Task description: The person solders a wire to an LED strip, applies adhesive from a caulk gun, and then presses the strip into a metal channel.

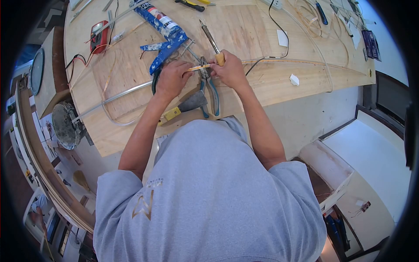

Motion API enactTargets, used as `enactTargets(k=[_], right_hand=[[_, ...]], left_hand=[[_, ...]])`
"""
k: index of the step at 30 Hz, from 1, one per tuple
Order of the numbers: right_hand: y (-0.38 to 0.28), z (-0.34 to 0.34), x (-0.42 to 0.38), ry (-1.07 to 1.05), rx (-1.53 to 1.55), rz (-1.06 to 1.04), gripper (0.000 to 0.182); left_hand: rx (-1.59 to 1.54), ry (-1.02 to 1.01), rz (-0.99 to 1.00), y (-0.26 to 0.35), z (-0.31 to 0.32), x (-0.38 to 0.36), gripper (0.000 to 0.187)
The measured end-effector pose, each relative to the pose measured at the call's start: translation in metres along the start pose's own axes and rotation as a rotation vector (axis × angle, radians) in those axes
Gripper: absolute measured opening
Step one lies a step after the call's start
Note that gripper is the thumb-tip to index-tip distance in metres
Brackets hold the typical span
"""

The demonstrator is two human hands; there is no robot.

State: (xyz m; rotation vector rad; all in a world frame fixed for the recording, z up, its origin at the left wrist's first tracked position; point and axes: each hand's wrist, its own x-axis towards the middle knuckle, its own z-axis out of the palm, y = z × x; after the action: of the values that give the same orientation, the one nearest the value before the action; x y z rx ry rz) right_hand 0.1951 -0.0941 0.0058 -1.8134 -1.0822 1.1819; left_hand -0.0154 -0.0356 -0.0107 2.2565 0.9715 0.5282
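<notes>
While the wooden table (pixel 266 87) spreads across the upper part of the frame, a blue caulking gun (pixel 170 37) lies on it at upper centre-left, its handle end just beside the left hand (pixel 173 79); below centre, near the table's edge, lie pliers (pixel 214 98) with their handles spread and, beside them, a yellow-handled scraper (pixel 193 101).

As the right hand (pixel 229 70) wraps the wooden handle of a soldering iron (pixel 209 36), the metal tip points to the upper left, away from the fingers; it should feel light and stiff, with the wood as the only sensible hold, since the shaft may well be hot.

Smallest of all, a narrow strip (pixel 198 67) sits at the centre of the frame, stretched between the two hands above the pliers' head; the left fingertips pinch one end, the right fingertips the other, the iron sharing that right grasp; it is likely very light, flexible along its length and easy to crease, so edges pinched close to the working spot would suit it best; whether it joins the long band (pixel 301 62) at right, the right hand hides.
</notes>
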Motion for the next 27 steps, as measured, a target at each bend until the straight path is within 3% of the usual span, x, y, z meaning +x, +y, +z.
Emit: enactTargets(k=[11,27], right_hand=[[0.0007,-0.0033,-0.0003,0.017,0.022,-0.039,0.013],[0.0027,0.0002,-0.0068,0.046,0.037,-0.034,0.014]], left_hand=[[0.003,0.006,0.006,0.0055,-0.0073,-0.0036,0.027],[0.082,0.041,0.114,-0.0029,-0.005,-0.0037,0.014]])
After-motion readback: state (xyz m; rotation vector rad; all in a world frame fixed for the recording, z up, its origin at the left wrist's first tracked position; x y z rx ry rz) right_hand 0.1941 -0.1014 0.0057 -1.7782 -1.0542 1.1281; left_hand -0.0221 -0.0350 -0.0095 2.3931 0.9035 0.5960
